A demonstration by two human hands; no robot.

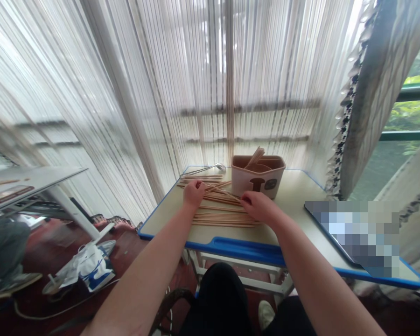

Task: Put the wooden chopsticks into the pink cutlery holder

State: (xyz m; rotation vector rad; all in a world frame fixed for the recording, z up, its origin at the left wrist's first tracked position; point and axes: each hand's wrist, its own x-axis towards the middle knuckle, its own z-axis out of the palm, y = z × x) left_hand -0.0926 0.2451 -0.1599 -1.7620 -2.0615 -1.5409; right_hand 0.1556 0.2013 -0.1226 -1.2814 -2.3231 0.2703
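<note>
Wooden chopsticks [226, 220] lie sideways across the desk in loose rows, several near the front and more behind. My left hand [194, 193] is closed in a pinch at the left ends of chopsticks above the back rows. At the other side my right hand [255, 205] pinches the right end of the slanted chopsticks that run between both hands. Its fingertips are small and partly hidden. Just behind my right hand stands a beige and brown utensil holder [238, 181], with a bundle of light sticks [256, 157] leaning out of its top.
A metal ladle [220, 166] lies at the back left of the desk [294, 186], which has a blue rim. A dark flat tablet-like device [331, 235], partly blurred out, rests at the right. Sheer curtains [210, 84] hang behind. Another table [49, 175] stands left, near a person's leg.
</note>
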